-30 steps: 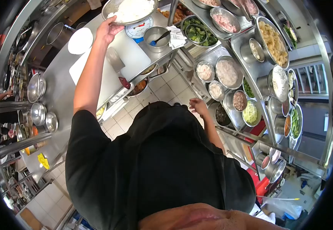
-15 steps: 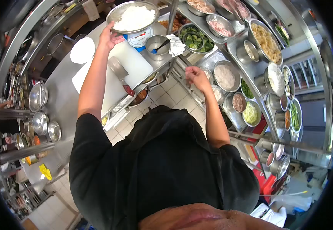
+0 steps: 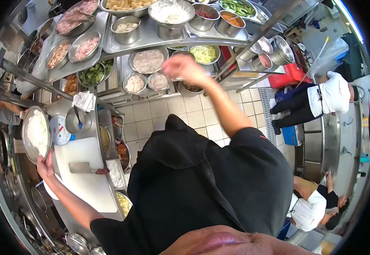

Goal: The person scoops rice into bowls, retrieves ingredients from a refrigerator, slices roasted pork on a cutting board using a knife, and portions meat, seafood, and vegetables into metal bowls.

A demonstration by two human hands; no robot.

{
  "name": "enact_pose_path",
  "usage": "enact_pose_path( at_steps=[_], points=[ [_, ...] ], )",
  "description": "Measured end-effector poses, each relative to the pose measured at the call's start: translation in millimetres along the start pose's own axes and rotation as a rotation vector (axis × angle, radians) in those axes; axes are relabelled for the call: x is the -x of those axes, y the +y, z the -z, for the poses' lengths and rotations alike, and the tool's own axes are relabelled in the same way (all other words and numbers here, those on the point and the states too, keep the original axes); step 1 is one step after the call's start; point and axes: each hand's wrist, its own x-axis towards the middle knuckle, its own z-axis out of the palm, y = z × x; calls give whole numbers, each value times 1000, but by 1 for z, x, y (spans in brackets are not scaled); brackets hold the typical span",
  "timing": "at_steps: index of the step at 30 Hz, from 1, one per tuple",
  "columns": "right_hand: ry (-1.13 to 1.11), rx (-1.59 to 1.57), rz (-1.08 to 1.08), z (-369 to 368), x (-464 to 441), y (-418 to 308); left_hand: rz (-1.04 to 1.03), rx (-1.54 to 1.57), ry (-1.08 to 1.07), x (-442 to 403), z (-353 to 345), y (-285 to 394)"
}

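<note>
My left hand grips the lower rim of a wide steel bowl with white rice-like food in it. Beside that bowl are a dial scale and a steel pot with a blue-tipped utensil. My right hand is stretched out over the rack of ingredients, smeared by motion, so its fingers are unclear. Nearest to it are a bowl of pale food, a small bowl of pale shreds and a bowl of shredded cabbage. A cleaver lies on the white cutting board.
An upper shelf carries several bowls, with meat, white powder and green vegetables. A metal post rises at its right. Two people in white shirts are at the right. The tiled floor lies between counter and rack.
The view has swung toward the ingredient rack, and the counter now appears at the left. My right hand has moved across above the rack's bowls. My left hand stays at the rice bowl's rim.
</note>
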Motion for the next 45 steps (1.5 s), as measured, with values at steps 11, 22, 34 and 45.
enact_pose_path(
  at_steps=[11, 22, 34, 45],
  points=[
    [189, 1061, 44, 340, -50, 76, -127, 190, 213, 180, -64, -79],
    [262, 993, -190, 328, -58, 61, -50, 202, 435, 348, -176, -225],
    [337, 705, -1, 404, -108, 104, 30, -11, 405, 410, -159, -294],
    [-436, -707, -303, -6, 53, -19, 24, -9, 453, 489, -93, -312]
  ],
)
